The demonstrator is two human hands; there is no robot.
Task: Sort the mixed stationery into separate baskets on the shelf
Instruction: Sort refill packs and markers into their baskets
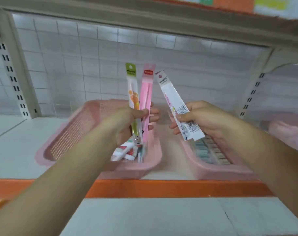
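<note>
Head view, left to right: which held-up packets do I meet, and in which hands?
green-topped packet → pink packet, both gripped by the left hand → white packet, pinched by the right hand.

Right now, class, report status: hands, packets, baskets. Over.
Left hand grips green-topped packet and pink packet. Right hand pinches white packet. Left basket and right basket below, part filled. Nothing in the way.

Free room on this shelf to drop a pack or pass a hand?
Bare shelf left of the left basket, out to the upright; a narrow strip between it and the right basket. Crowded: both baskets hold packs, left hand and right hand grip more.
</note>
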